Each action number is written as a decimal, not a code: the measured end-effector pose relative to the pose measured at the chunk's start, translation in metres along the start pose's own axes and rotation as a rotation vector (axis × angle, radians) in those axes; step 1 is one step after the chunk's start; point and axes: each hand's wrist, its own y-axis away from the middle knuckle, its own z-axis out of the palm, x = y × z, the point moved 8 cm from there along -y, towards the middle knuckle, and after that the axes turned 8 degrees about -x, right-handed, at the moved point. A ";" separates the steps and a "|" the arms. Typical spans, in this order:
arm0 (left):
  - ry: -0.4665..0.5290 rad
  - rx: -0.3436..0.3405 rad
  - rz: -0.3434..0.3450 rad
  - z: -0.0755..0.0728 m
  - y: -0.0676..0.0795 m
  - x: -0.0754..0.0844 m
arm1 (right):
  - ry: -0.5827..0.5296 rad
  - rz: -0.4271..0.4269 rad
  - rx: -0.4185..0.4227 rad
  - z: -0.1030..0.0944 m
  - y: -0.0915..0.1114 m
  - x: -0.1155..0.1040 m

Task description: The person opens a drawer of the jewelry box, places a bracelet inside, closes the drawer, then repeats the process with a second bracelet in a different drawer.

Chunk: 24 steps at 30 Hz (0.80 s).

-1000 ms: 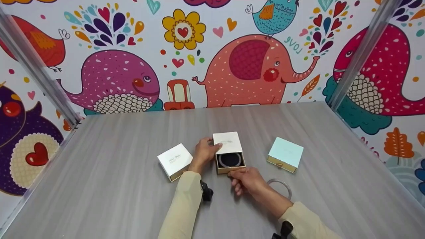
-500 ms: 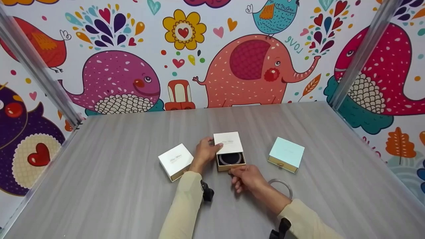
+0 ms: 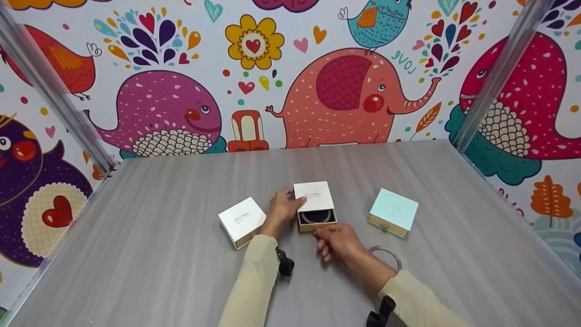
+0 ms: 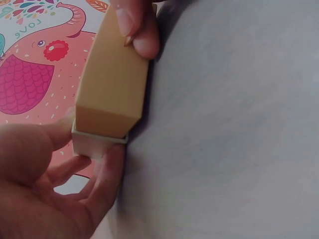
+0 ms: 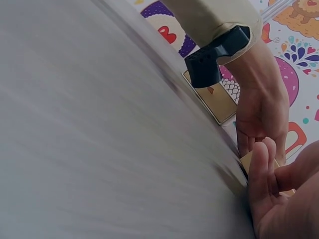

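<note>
In the head view, a small drawer-style gift box with a white sleeve (image 3: 317,193) lies mid-table, its gold drawer (image 3: 305,228) partly pulled out toward me. Inside, a grey bangle (image 3: 316,221) rests on a black cushion, its far part hidden under the sleeve. My left hand (image 3: 282,209) grips the sleeve from the left, thumb on top and fingers along the side. At the drawer's front my right hand (image 3: 342,241) pinches the small pull (image 4: 128,42) between thumb and finger. A second grey bangle (image 3: 396,255) lies beside my right wrist, partly covered by the forearm.
Another white box (image 3: 242,220) stands left of my left forearm, closed. To the right sits a closed mint-green box (image 3: 394,209) with a gold drawer front. A wall printed with cartoon animals (image 3: 340,100) rises behind the table (image 3: 150,254).
The drawer has slid a little farther into the white sleeve, covering more of the bangle. My right hand has moved slightly forward with it, while my left keeps its grip.
</note>
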 end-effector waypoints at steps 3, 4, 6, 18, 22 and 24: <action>-0.009 0.003 0.008 0.000 0.000 0.000 | 0.007 -0.008 0.001 0.000 -0.001 -0.001; -0.013 0.004 0.011 0.000 0.000 0.001 | 0.012 -0.011 0.001 -0.001 -0.001 -0.002; -0.019 0.003 0.015 -0.001 0.001 0.001 | 0.022 -0.007 0.007 -0.001 -0.001 -0.002; -0.021 -0.011 -0.005 0.003 -0.001 -0.001 | 0.035 -0.005 0.043 -0.002 -0.004 -0.002; -0.027 0.003 0.005 0.001 -0.001 0.000 | 0.029 -0.013 0.032 -0.001 -0.006 -0.003; -0.040 0.009 0.020 0.000 -0.001 0.002 | 0.025 -0.019 0.029 -0.001 -0.007 -0.003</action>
